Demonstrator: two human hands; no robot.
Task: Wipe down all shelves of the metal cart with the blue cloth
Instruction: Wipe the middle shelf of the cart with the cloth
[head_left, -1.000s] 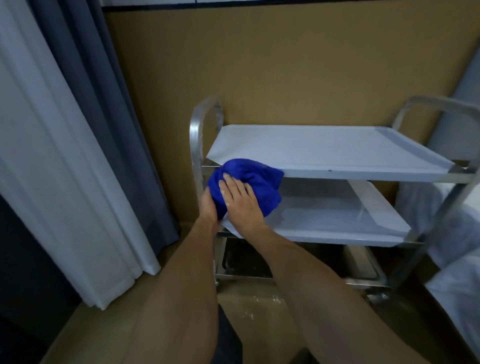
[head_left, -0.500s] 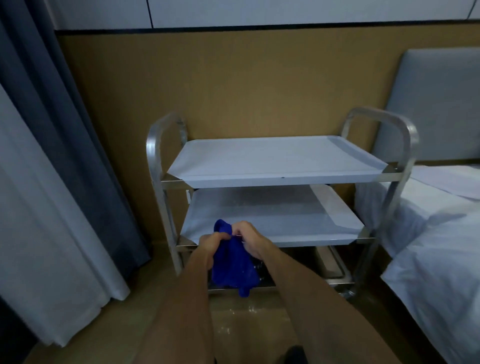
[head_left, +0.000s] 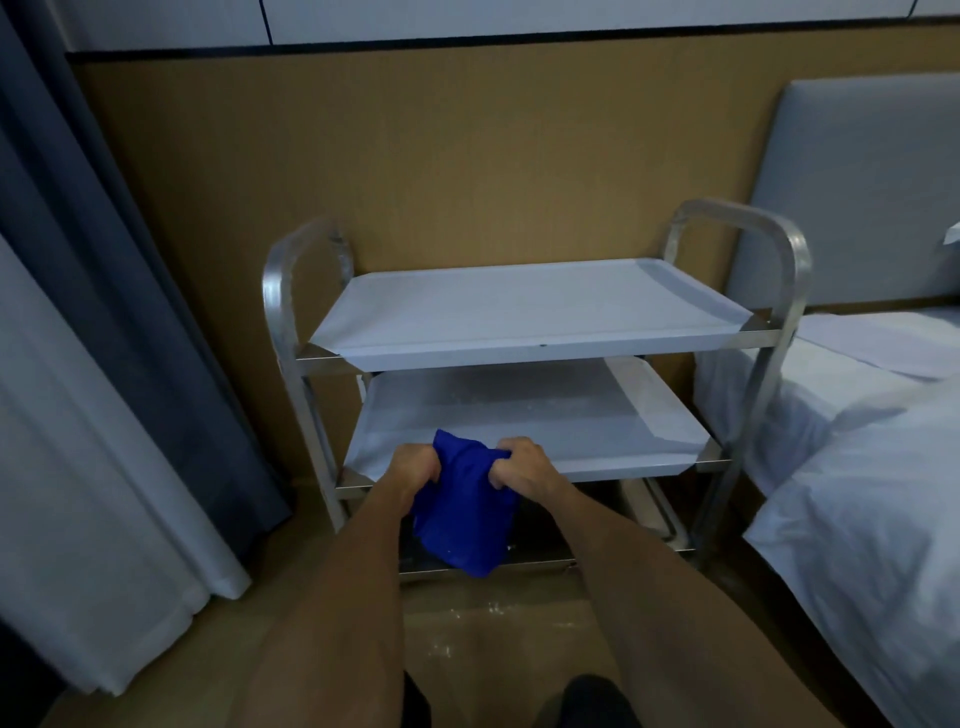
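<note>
The blue cloth is held up in front of the metal cart, gripped at its upper edge from both sides: the left hand is curled into the fabric at one corner and the right hand is bunched round the other, so that the rest hangs loosely down in front of the lowest level. It is judged that the cloth is being stretched or refolded between wipes, since it is lifted clear of every shelf and pressed on none.

Just behind the hands the middle shelf is seen, pale and faintly streaked, with the bottom shelf dark beneath it and largely hidden by the cloth. Above, the top shelf is framed by two arched handles.

On the floor near the cart, pale specks are scattered. A curtain is hung at the left, a bed with white linen is placed just beside the cart at the right, and a tan wall is set behind.
</note>
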